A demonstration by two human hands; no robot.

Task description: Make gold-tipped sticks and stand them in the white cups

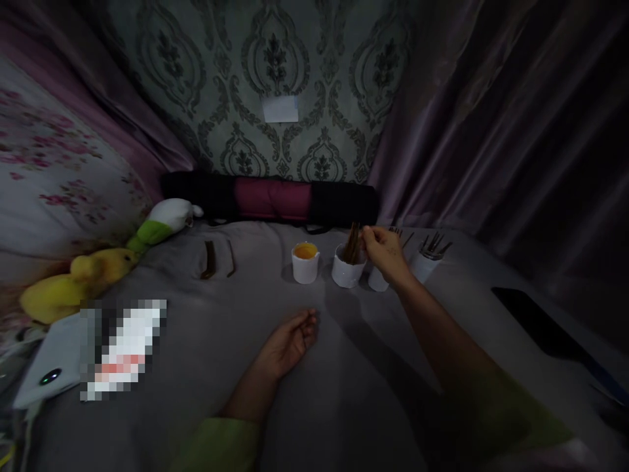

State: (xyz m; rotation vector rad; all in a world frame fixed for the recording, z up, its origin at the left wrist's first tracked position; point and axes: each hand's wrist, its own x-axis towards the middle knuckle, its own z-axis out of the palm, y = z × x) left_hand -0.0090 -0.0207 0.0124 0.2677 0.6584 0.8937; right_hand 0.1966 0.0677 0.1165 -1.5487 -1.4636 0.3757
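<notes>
My right hand (387, 252) reaches forward with its fingertips pinched together, beside a bundle of thin brown sticks (352, 246). What lies between those fingertips is too small and dark to make out. The sticks stand upright in a white cup (348, 274) with an uneven rim. Left of it is another white cup (305, 269), yellow-orange inside. A third white cup (378, 280) is partly hidden behind my right hand. Nearer to me, my left hand (291, 342) rests on the grey sheet (339, 406), fingers curled in and nothing visible in them.
At the right, a white container (425, 265) holds several thin dark sticks, near a dark flat object (535, 321). A few brown pieces (209, 259) lie left of the cups. Plush toys (93, 278) and a white device (56, 364) are at left; a black-and-maroon roll (272, 198) lies behind.
</notes>
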